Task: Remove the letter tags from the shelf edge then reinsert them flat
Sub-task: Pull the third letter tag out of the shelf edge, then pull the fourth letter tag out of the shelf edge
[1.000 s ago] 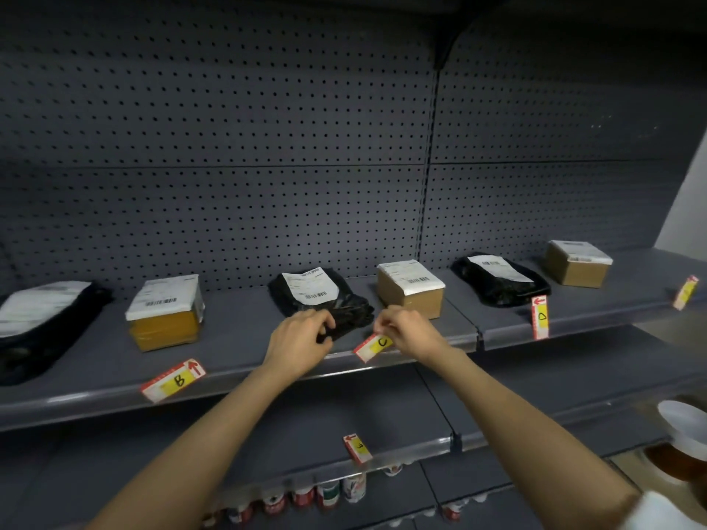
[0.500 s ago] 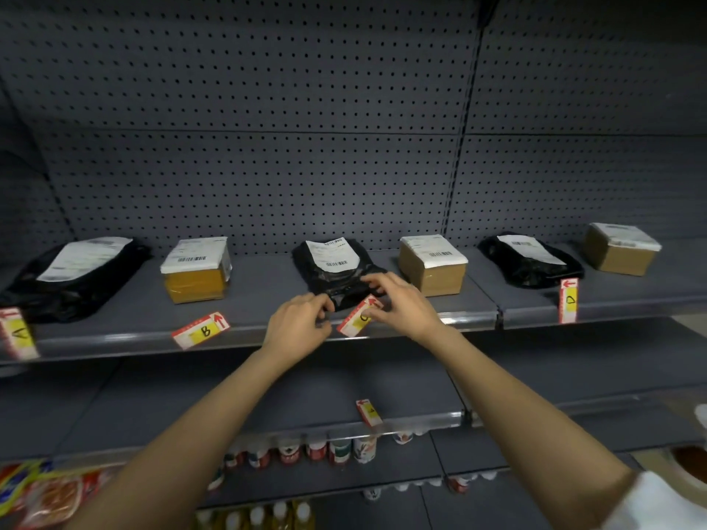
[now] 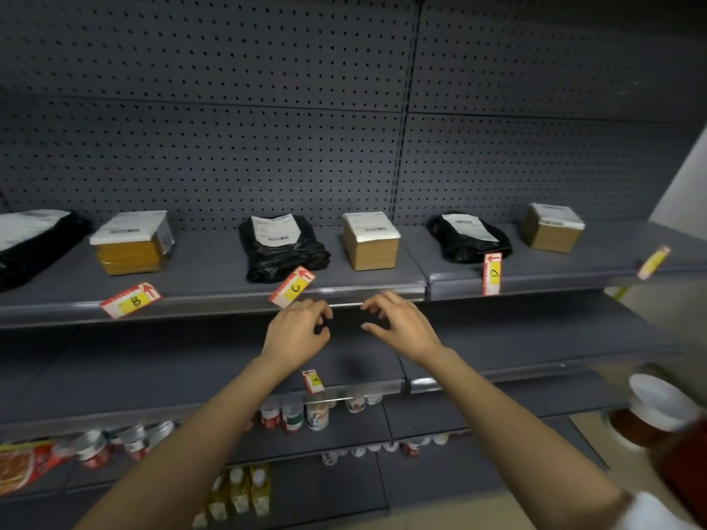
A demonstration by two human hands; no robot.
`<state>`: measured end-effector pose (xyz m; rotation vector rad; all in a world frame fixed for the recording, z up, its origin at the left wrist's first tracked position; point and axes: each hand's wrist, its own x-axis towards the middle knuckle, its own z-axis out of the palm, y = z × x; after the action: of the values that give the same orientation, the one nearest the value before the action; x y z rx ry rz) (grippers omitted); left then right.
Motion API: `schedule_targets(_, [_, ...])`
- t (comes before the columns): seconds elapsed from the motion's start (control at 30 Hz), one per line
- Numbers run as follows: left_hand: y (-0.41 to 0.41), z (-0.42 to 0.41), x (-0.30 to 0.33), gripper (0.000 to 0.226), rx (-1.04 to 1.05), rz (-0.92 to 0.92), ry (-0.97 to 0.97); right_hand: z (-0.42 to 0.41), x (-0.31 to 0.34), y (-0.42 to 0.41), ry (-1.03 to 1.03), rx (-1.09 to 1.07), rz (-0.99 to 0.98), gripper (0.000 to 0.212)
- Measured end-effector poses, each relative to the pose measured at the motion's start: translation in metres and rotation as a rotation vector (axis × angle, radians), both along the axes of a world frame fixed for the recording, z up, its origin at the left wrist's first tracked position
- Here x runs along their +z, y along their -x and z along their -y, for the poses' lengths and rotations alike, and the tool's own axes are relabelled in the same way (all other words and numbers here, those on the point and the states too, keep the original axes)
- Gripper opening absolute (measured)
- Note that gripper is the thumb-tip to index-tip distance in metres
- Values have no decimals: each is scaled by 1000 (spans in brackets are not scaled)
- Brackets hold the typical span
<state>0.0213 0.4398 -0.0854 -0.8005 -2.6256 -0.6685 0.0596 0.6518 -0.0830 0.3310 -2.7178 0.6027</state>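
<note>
Red, white and yellow letter tags stick out of the grey shelf edge [image 3: 199,306]. Tag B [image 3: 131,300] lies tilted at the left, tag C [image 3: 292,286] slants up in the middle, tag D [image 3: 492,274] stands upright at the right, and one more tag [image 3: 653,262] slants at the far right. My left hand [image 3: 298,332] hangs just below tag C with fingers curled and nothing in it. My right hand [image 3: 401,323] is a little to the right, below the shelf edge, fingers apart and empty. A small tag [image 3: 313,381] sits on the lower shelf edge.
Brown boxes [image 3: 370,241] and black parcel bags [image 3: 283,248] with white labels stand along the shelf behind the tags. Lower shelves hold small bottles [image 3: 292,415] and cartons. A brown jar with a white lid [image 3: 650,415] is at the right edge.
Both hands have let go of tag C and dropped below the shelf edge. Tag C stays slanted in the edge. The view shifted right and down.
</note>
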Motion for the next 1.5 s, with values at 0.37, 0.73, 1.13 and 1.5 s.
schedule_targets(0.37, [5, -155, 21, 19, -194, -30, -20, -148, 16, -38, -45, -259, -4, 31])
schedule_targets(0.73, [76, -245, 46, 22, -281, -41, 2, -225, 44, 19, -30, -394, -7, 42])
schedule_targets(1.13, [92, -176, 57, 19, 34, -65, 6, -200, 64, 79, 81, -155, 32, 15])
schedule_targets(1.5, [43, -96, 21, 35, 234, -66, 236, -102, 55, 85, 474, 168, -4, 12])
